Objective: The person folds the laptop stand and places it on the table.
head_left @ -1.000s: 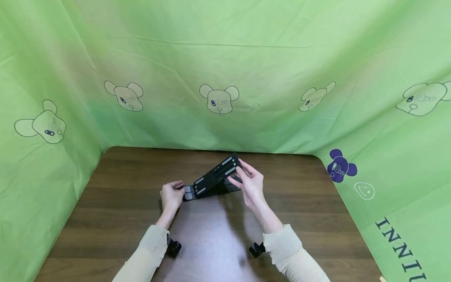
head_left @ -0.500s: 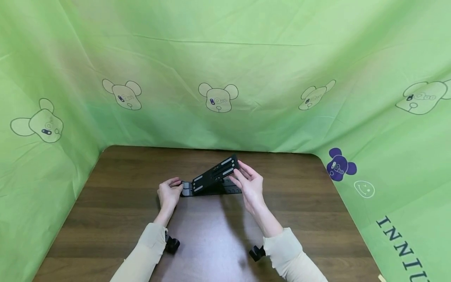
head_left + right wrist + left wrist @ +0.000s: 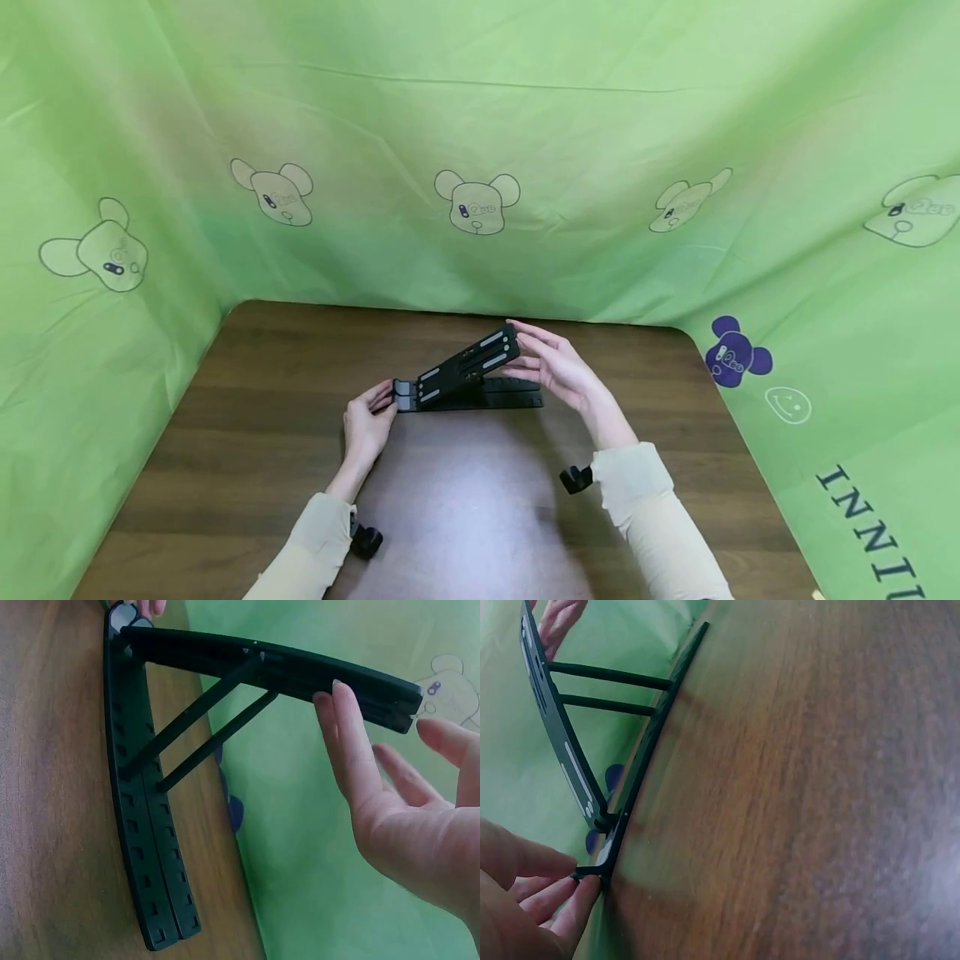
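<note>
The black foldable laptop stand (image 3: 463,367) on the wooden table (image 3: 225,467), its lip (image 3: 591,870) pinched by the left hand (image 3: 367,421), could collapse if its 2 struts (image 3: 193,716) slip from the notched base (image 3: 142,866), since the right hand (image 3: 561,368), fingers spread and fairly straight, merely touches the raised panel (image 3: 300,671).

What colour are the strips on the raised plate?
The strips are light grey, clearest in the head view.

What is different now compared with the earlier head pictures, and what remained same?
The right hand has shifted rightward, its fingers straighter, uncovering the right end of the laptop stand's base. The left hand still pinches the stand's left end, and the raised panel stays tilted.
</note>
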A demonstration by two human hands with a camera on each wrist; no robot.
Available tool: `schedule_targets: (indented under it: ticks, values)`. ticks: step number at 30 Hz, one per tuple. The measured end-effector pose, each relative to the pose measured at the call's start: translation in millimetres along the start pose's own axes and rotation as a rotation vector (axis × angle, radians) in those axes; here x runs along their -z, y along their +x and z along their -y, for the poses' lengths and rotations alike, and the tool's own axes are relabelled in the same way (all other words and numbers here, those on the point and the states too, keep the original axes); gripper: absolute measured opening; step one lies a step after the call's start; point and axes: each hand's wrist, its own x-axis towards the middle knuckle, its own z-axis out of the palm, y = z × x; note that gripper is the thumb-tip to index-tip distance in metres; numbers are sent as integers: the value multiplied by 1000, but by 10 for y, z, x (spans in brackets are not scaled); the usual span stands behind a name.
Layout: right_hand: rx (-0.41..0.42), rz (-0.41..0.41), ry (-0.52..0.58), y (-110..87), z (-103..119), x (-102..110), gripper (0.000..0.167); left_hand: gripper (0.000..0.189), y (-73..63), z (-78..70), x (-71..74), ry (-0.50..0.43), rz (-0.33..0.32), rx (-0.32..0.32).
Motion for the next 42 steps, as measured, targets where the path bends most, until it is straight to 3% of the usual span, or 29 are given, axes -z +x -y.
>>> schedule_targets:
  ticks: [11,29,37,42]
  values:
    - [12,-27,-26,16,22,1,60,34,81,-11,-8,-3,-28,14]
    - [53,-194,-98,-155,-18,-177,57,29,379,-41,-137,-43,-38,-10]
    - [78,-221,-100,-198,-70,-244,50,29,487,-50,-190,-40,-34,-11]
    - [80,-234,-170,-226,-94,-283,49,28,571,-49,-232,-50,-67,-22]
